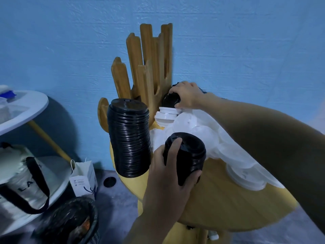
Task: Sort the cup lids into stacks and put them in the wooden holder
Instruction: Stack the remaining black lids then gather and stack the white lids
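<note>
head view, sorting of cup lids in progress. a blue wall (228,41) fills the upper frame; the round yellow worktop (219,199) takes the lower right, and a white side table (35,106) with bags under it sits at the left edge. the wooden holder (149,67) stands upright at centre top, at the back of the worktop against the wall; its visible slots show no lids, so the filling step appears not yet begun. just in front of the holder, at centre left, stands the tall black stack (129,138), upright on the worktop edge and seemingly finished as a stack. to the right of it a heap of white lids (202,131), partly in thin white wrapping, spreads across the worktop toward the lower right of the frame, unsorted. the left hand (168,182), at lower centre, grips the short black stack (188,155), thumb and fingers curled round its side, holding it tilted beside the tall stack. the right hand (188,95), reaching across at centre right, curls its fingers over a few black lids (169,101) at the foot of the holder; how many it holds cannot be told. below that hand lies a small white stack (167,115), leaning. one loose black lid (110,181) lies on the floor at lower centre left. judged progress: the black lids are largely gathered, the white lids mostly remain to be stacked, and every stack remains to be placed in the holder.
</note>
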